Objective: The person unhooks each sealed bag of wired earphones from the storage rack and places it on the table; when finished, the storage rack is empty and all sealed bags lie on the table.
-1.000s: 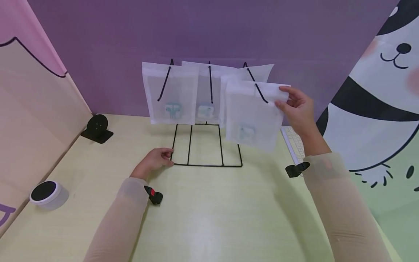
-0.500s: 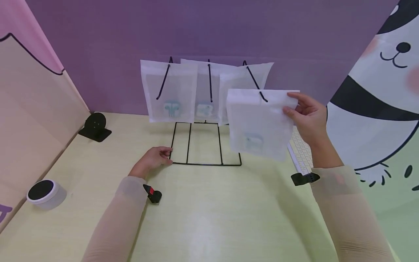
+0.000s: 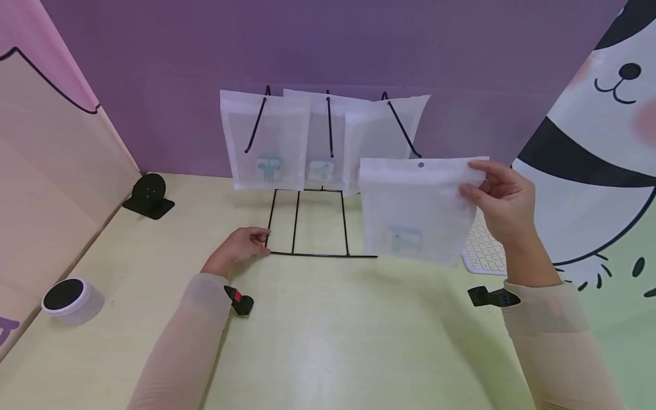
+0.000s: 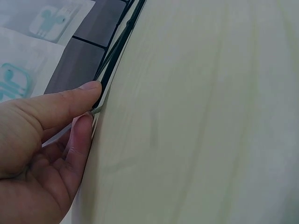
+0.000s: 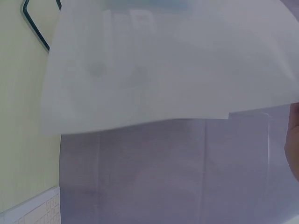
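Observation:
My right hand pinches the upper right edge of a white translucent pouch between thumb and fingers. Earphones show faintly through its lower part, and a punched hole sits near its top edge, just below the tip of the right hook. My left hand pinches the left front corner of the black wire rack's base; the left wrist view shows thumb and finger on the wire. Three similar pouches hang on the rack: a left pouch, a middle pouch and a right pouch.
Behind my right hand lies a white keyboard. At the left stand a black stand with a round plate and a white round container with a black top. A purple panel rises behind the rack.
My right hand has drawn the front pouch forward, down and to the right along the right hook and off its tip. The left hand stays at the rack's base corner.

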`<state>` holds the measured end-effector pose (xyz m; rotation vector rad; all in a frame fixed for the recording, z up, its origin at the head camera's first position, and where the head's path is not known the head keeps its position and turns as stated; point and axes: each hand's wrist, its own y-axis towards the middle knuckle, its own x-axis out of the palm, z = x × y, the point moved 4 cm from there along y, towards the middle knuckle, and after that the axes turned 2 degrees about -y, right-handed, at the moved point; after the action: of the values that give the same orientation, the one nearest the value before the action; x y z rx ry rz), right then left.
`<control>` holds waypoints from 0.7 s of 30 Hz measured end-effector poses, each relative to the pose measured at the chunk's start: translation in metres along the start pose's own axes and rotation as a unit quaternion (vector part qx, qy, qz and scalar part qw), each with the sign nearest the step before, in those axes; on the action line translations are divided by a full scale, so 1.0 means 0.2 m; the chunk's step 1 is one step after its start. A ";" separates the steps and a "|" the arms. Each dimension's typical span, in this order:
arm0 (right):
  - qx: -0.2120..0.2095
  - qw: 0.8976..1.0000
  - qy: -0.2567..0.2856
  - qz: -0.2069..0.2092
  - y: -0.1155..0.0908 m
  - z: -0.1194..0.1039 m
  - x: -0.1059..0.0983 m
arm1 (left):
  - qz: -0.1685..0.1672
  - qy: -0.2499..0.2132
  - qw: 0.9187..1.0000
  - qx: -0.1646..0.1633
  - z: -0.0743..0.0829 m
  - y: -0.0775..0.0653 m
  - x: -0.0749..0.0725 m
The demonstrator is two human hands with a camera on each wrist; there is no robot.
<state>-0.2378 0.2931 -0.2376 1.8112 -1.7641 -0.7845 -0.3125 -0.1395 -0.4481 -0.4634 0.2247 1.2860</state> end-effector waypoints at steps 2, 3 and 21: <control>0.008 1.000 -0.015 -0.009 -0.02 0.00 0.00 | 0.001 -0.004 1.000 0.000 0.01 0.00 0.00; 0.020 0.999 -0.025 -0.012 -0.03 0.00 -0.01 | 0.001 -0.004 1.000 -0.001 0.01 -0.01 0.00; 0.233 0.969 -0.077 -0.034 -0.12 0.37 -0.30 | -0.006 -0.005 1.000 -0.003 0.01 0.00 0.00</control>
<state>-0.2715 0.3574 -0.3031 2.1668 -2.1343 -0.5812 -0.3121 -0.1395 -0.4468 -0.4628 0.2102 1.2778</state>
